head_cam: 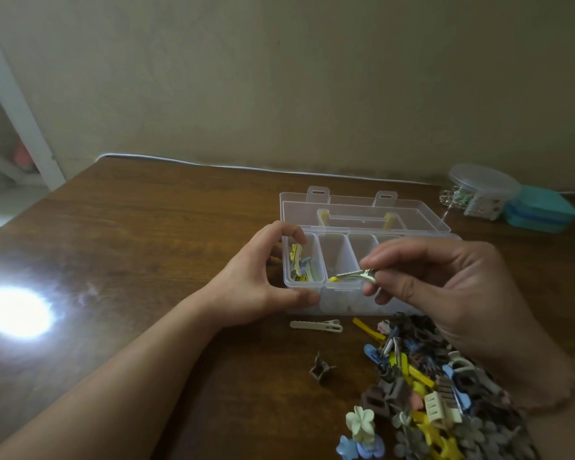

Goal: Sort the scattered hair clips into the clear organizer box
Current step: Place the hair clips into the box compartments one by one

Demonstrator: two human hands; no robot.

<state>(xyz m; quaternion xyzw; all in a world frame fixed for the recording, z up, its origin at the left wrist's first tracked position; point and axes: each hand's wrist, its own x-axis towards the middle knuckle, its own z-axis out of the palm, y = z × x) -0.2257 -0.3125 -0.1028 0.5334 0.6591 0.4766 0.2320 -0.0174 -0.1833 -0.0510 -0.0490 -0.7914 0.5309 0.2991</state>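
Observation:
The clear organizer box (334, 302) stands open on the wooden table, lid (362, 207) folded back. My left hand (259, 280) grips its left end, thumb on the front wall, fingers over the rim. The leftmost compartment (302, 260) holds several yellow, cream and blue clips. My right hand (445, 287) pinches a slim metal clip with a yellow tip (352, 275) over the second compartment. A heap of mixed hair clips (439, 386) lies in front of the box under my right wrist. A cream clip (316, 326) and a brown claw clip (321, 373) lie apart from it.
A round clear container with beads (478, 190) and a teal box (541, 209) sit at the back right by the wall. A white cable (213, 163) runs along the table's far edge. A bright light glare (15, 312) marks the table at left.

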